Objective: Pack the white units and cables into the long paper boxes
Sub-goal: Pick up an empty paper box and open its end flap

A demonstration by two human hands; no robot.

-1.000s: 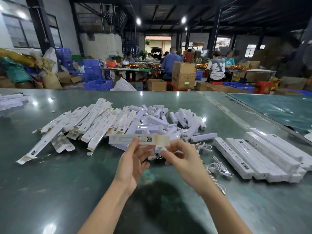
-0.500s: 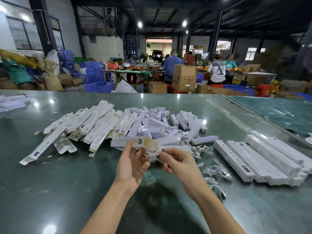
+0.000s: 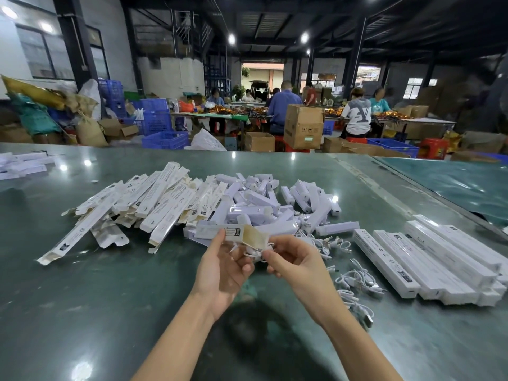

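Just below the frame's centre, the left hand (image 3: 220, 268) pinches a long paper box (image 3: 220, 232) near its open right end, where a brown flap (image 3: 255, 237) stands out. The right hand (image 3: 295, 264) has its fingers curled round a coiled white cable (image 3: 254, 253) held just under that flap; most of the coil is hidden between the two hands, so whether any of it is inside the box cannot be told. The box's left end blends into the pile of white units (image 3: 264, 204) behind it. Left of that pile lies a heap of flat unfolded boxes (image 3: 154, 204); loose cables (image 3: 357, 279) lie to the lower right, and a row of closed boxes (image 3: 428, 259) lies at the right, its far end near the frame's edge. The green desk (image 3: 110, 312) is bare across the lower left. A few white items at the far left edge are cut off.
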